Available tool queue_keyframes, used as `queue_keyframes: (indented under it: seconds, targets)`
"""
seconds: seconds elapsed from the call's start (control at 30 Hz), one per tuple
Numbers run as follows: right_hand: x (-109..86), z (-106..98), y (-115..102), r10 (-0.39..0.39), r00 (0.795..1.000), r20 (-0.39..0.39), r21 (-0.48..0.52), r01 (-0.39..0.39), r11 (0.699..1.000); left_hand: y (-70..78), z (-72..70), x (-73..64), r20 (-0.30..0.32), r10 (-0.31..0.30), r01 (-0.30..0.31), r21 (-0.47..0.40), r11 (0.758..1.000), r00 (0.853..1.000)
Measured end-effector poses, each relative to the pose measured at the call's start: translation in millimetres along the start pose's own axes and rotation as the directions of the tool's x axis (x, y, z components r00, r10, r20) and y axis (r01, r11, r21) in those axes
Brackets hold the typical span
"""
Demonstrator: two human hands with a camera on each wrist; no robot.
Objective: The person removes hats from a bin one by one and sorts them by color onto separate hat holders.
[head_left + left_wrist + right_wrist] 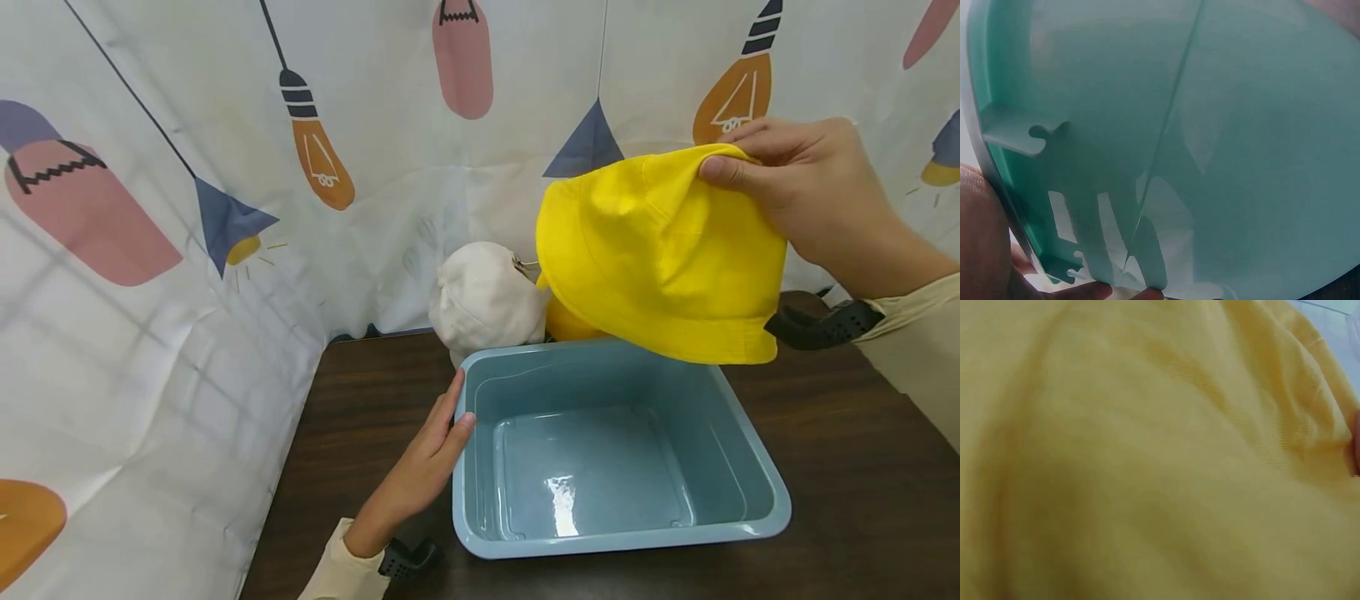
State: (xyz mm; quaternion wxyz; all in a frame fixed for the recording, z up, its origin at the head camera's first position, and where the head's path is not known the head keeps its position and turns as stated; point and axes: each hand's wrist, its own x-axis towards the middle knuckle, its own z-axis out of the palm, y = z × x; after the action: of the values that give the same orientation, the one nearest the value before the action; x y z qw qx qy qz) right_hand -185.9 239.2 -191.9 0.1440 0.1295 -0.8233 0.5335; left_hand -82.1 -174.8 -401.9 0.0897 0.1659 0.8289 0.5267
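A yellow cloth hat (660,258) hangs in the air above the back right of a blue plastic basin (772,504). My right hand (810,179) pinches the hat's crown between thumb and fingers, and the brim faces down and left. Yellow fabric (1166,456) fills most of the right wrist view. At the basin's left side, my left hand (420,467) holds the rim, thumb on top. In the left wrist view its fingertips (1094,291) touch the outer wall (1241,156) below the rim. The basin has nothing inside.
Behind the basin stands a white cap (487,300) with a strap at its back. An orange-yellow item (570,323) beside it is partly hidden by the hat. Dark wood covers the table (352,400). A patterned cloth (390,250) hangs behind and to the left.
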Motion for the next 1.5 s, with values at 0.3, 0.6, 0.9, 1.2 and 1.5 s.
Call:
queue_keyframes:
  seconds: [0.3,0.6,0.9,1.2,1.5]
  targets:
    - [24.3,-2,-7,-0.004,0.993,-0.116,0.316,0.041,0.948,0.0,-0.1,-0.8,-0.002,-0.010,0.010,-0.002,1.000,1.000]
    - [46.9,-3,-12,-0.061,0.965,-0.253,0.384,0.159,0.909,-0.6,1.4,-0.1,0.003,-0.002,0.002,-0.013,1.000,1.000]
    - [61.5,-18,-13,-0.031,0.959,-0.283,0.404,0.149,0.902,-0.4,1.6,0.7,-0.001,-0.004,0.004,-0.009,1.000,1.000]
    - [69.9,-12,9,-0.051,0.972,-0.231,0.325,0.127,0.937,-2.1,0.5,1.1,0.003,0.007,-0.007,-0.014,1.000,1.000]
    - [74.4,7,35,-0.092,0.991,-0.100,0.217,0.112,0.970,-2.3,1.2,0.5,0.003,0.004,-0.004,-0.022,1.000,1.000]
